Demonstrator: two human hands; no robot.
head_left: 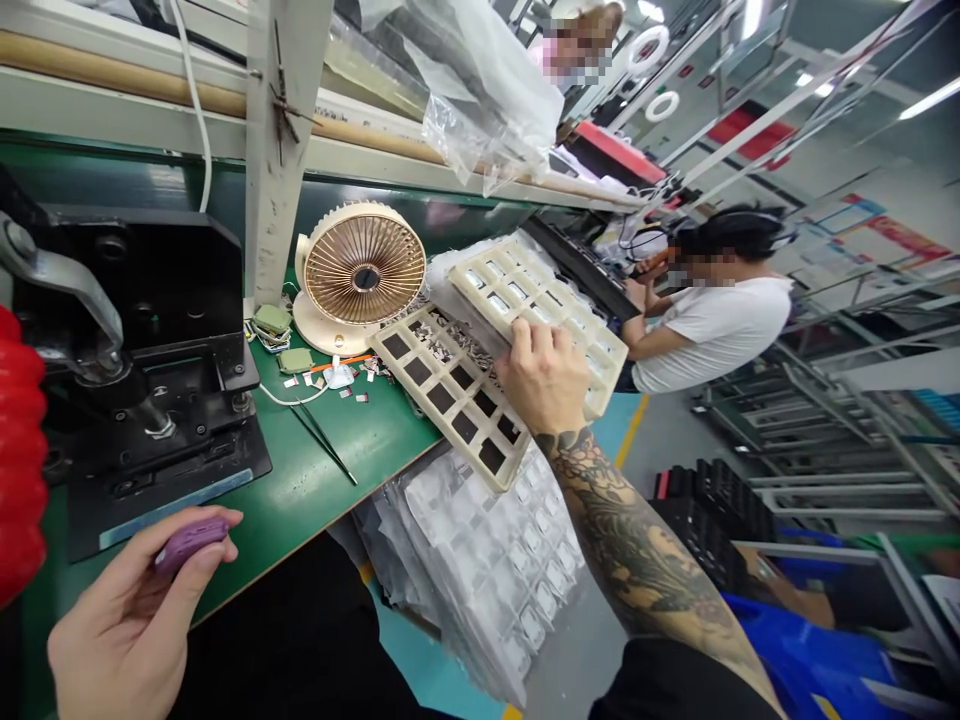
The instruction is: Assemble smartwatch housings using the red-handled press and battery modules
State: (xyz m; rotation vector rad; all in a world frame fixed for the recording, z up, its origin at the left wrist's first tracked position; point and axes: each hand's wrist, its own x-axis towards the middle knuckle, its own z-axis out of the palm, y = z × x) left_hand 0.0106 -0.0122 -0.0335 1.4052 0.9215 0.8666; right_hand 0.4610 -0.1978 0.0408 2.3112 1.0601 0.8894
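Between the thumb and fingers of my left hand [142,610] is a small purple rounded piece, like a small case [191,543], held above the front of the bench. My right hand [546,375] is closed at the near edge of the upper cream compartment tray [517,265], fingers curled over it; their tips are hidden. Pale square pieces sit in that tray's pockets. Partly beneath it is a second cream tray [450,425] with dark squares in its pockets and many small metal-looking parts towards the back.
A black press [150,330] with a red part [19,460] stands left. On the green bench [277,500] are tweezers [326,440], a cream fan [364,275] and green pieces [295,361]. Clear plastic trays [495,560] are stacked below. A person in white [727,325] works beyond.
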